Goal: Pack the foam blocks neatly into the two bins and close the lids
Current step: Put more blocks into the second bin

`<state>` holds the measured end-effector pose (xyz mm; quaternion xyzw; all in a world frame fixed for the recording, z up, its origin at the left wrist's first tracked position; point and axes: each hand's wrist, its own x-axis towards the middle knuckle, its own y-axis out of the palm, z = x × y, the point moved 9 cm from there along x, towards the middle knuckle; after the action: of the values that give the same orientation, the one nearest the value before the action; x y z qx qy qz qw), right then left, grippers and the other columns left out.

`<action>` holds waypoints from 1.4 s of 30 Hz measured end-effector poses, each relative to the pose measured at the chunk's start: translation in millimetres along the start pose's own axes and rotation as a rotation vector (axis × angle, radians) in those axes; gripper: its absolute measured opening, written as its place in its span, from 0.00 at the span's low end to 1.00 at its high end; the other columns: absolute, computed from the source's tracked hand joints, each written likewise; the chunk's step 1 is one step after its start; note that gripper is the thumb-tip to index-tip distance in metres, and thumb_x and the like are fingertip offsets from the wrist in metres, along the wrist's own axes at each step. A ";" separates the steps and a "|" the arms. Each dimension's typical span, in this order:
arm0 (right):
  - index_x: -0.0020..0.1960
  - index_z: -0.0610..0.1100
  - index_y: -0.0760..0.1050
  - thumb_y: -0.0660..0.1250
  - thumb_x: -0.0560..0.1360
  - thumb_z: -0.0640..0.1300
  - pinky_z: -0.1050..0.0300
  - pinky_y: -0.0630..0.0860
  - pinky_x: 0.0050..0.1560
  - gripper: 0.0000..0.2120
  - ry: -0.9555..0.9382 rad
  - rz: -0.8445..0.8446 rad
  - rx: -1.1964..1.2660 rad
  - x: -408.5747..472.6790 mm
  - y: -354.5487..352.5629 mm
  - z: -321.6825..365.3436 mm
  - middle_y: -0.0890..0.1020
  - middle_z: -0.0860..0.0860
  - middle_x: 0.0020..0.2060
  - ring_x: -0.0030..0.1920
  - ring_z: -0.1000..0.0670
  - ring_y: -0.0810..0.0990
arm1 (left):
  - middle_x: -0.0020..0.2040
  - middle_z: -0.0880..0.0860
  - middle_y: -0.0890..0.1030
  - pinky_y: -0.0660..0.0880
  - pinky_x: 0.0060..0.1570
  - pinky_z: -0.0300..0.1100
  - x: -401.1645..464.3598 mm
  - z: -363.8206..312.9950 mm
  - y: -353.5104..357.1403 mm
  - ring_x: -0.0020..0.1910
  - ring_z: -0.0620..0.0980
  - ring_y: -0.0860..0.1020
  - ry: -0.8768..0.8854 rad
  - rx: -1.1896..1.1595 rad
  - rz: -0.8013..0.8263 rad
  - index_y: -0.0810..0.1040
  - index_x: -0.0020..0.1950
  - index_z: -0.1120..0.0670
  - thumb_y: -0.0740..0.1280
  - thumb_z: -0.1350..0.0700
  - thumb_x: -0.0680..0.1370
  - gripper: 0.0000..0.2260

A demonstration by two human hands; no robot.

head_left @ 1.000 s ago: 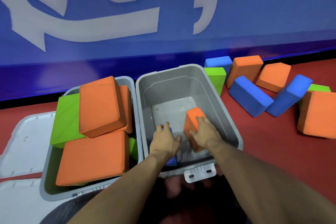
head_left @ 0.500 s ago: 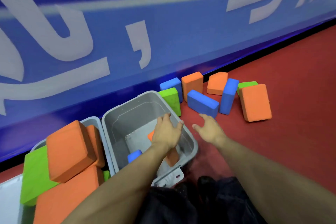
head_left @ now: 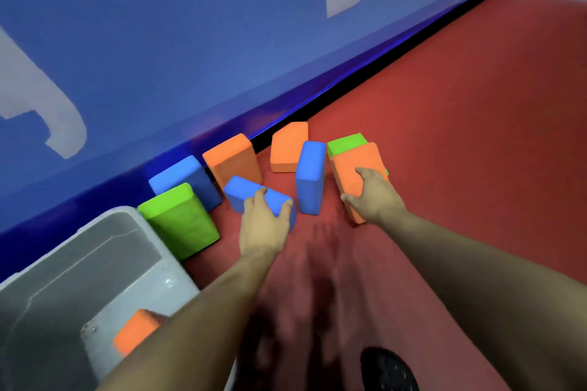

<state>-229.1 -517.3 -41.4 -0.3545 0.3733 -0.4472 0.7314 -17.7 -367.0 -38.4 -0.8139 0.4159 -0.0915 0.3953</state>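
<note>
1. Head view: the left hand [head_left: 263,225] lies on a blue foam block [head_left: 247,195] on the red floor [head_left: 460,136], fingers [head_left: 259,197] curled over it, gripping.
2. Right hand [head_left: 373,200] grips an orange block [head_left: 352,165] leaning on a green block [head_left: 346,141].
3. Grey bin [head_left: 104,267], lower left, holds a small orange block [head_left: 136,330].
4. Other blocks lie along the blue wall [head_left: 158,57].

The blue wall [head_left: 190,57] has big pale letter shapes painted on it. They are cut off at the edges and blurry, so no word can be read. The blocks and the grey bin [head_left: 95,263] show no writing.
</note>
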 end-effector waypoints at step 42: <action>0.41 0.48 0.71 0.75 0.65 0.66 0.48 0.70 0.55 0.24 -0.406 -0.236 0.128 -220.4 -33.5 275.8 0.75 0.46 0.49 0.55 0.40 0.74 | 0.57 0.42 0.75 0.69 0.46 0.46 -196.9 109.9 -376.4 0.52 0.51 0.76 0.001 0.025 -0.511 0.71 0.59 0.48 0.77 0.43 0.71 0.23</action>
<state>-74.9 -275.5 167.2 -0.4313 0.1455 -0.4718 0.7551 136.9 -28.5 194.1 -0.8875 0.1959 -0.1940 0.3692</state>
